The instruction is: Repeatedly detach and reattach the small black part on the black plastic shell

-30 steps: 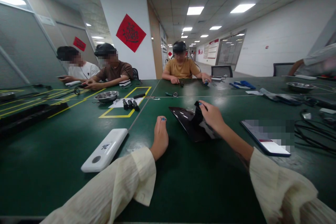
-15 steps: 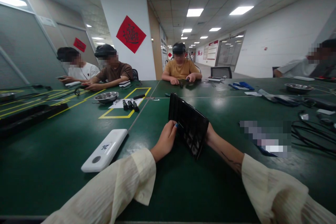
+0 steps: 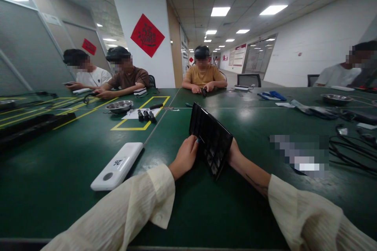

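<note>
A glossy black tablet-like panel [image 3: 210, 139] is held tilted on edge above the green table [image 3: 235, 211], in front of the wearer and between both hands. Its lower left corner is pinched by the left hand [image 3: 185, 155], with the thumb pressed against the near face and the other fingers curled in. The far side of the panel is met by the right hand [image 3: 235, 152], whose fingers are hidden behind it, so it cannot be told whether they are spread or closed. Both wrists are covered by cream sleeves [image 3: 160, 192].

To the left of the left hand, a white rounded device [image 3: 117, 166] marked 26 is laid flat. Beyond it, black clips [image 3: 146, 116] are grouped on white paper [image 3: 129, 114] partly framed by yellow tape [image 3: 129, 128], with a metal bowl [image 3: 119, 106] set just beside. To the right, a pixelated flat object [image 3: 309, 167] is placed near coiled black cables [image 3: 350, 153]. Across the table, a small dark object [image 3: 205, 91] is handled by a co-worker in a mustard shirt [image 3: 203, 76].
</note>
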The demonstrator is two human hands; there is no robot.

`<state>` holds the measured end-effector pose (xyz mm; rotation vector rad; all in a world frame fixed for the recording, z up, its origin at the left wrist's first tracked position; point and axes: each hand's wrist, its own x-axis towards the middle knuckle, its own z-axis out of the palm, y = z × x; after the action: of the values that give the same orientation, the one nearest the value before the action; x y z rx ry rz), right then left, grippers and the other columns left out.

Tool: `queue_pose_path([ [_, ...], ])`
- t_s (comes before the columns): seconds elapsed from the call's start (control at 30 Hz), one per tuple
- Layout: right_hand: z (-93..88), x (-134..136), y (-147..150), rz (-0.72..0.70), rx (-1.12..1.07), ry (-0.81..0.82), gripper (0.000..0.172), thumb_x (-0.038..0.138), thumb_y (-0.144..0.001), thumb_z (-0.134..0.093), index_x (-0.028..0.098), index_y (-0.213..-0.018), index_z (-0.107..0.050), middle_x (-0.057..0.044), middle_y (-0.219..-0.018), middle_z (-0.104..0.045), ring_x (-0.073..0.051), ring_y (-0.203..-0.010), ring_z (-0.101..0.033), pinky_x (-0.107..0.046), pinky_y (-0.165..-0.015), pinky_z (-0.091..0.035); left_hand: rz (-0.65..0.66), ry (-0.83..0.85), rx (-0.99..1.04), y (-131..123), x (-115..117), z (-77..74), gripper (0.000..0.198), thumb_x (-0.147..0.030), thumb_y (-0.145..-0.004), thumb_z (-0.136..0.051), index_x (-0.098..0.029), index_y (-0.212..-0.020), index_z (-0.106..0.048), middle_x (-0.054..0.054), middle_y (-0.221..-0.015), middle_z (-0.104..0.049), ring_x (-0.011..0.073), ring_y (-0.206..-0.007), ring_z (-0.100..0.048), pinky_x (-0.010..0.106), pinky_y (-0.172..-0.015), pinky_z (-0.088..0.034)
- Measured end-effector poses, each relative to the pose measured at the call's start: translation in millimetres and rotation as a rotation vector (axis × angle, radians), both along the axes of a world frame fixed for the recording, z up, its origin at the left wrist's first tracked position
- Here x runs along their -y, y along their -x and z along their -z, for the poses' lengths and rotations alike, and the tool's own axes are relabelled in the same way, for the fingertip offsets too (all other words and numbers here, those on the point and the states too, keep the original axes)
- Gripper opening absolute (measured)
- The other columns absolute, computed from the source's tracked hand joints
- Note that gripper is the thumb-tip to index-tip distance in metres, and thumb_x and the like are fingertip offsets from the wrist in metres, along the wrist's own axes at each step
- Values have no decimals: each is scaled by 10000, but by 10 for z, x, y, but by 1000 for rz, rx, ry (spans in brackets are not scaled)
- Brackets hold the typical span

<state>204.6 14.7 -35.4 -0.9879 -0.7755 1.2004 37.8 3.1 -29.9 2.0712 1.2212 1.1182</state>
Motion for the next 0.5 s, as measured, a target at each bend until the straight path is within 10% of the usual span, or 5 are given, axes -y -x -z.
queue_pose_path([
  [0.5,-78,84,11,6,-61,33,131,325,-594,-588,200,-603,-554,66,-493,-523,-109,-465,-450,-234,-465,-367,-14,0,-124,16,3,25,251,-318,-887,-327,-187,-849,-537,76,-903,-614,225,-888,-553,376,-847,-413],
])
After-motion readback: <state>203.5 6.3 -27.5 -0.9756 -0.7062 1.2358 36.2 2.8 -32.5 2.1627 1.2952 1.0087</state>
